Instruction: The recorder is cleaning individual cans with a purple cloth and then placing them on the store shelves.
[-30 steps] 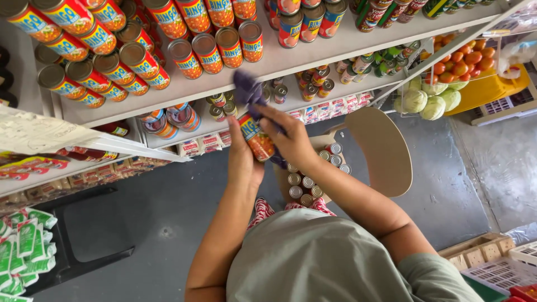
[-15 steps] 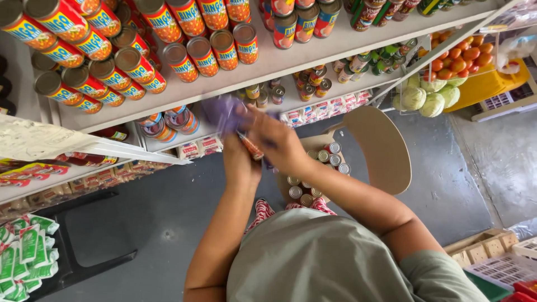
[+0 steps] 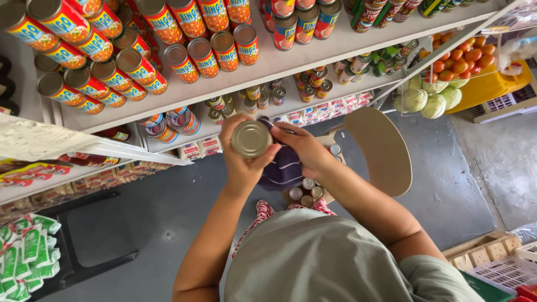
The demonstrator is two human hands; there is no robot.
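Raised since the earlier frame, the can [image 3: 251, 138] now turns its round metal end to the camera, long axis pointing up. White shelf [image 3: 313, 56] edge lies just beyond; open grey floor [image 3: 145, 223] below. Left hand [image 3: 241, 162] wraps the can; right hand [image 3: 299, 148] presses a soft purple cloth [image 3: 282, 168] against it.

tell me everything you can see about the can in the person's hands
The can is a small round metal tin, seen end-on, so its dull silver lid with ringed ridges faces the camera. Its label is hidden. The left hand grips it from below, and the right hand presses a dark purple cloth against its side, in front of the shelves.
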